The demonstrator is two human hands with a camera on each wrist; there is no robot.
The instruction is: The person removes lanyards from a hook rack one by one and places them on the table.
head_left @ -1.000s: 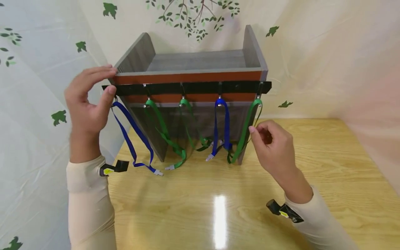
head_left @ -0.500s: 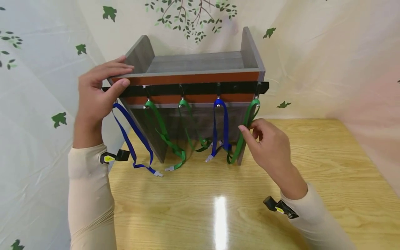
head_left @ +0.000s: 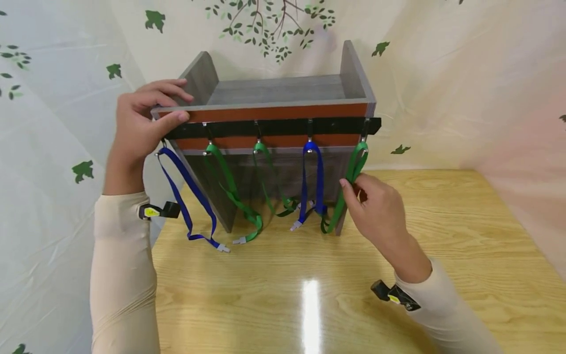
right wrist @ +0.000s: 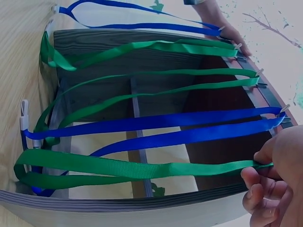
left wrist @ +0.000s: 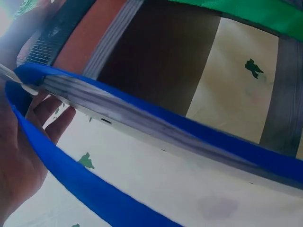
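A grey wooden shelf (head_left: 283,109) stands on the table, a black hook rail (head_left: 283,128) across its front. My left hand (head_left: 139,120) holds its upper left corner, thumb on the front and fingers over the top edge. My right hand (head_left: 378,209) pinches the rightmost green lanyard (right wrist: 118,165) between thumb and index finger, a little below its hook; both strands meet there. From the other hooks hang a blue lanyard (head_left: 187,174) at far left, two green lanyards, one left (head_left: 227,174) and one central (head_left: 260,146), and a second blue lanyard (head_left: 320,174).
A light wooden table (head_left: 247,295) lies under the shelf. Behind rises a pale leaf-printed cloth (head_left: 424,98), with more cloth at the left. Grey clips (head_left: 223,248) hang at the lanyards' lower ends, near the tabletop.
My left hand has moved right onto the shelf's corner. My right hand has moved left to the rightmost green lanyard and drawn its strands together.
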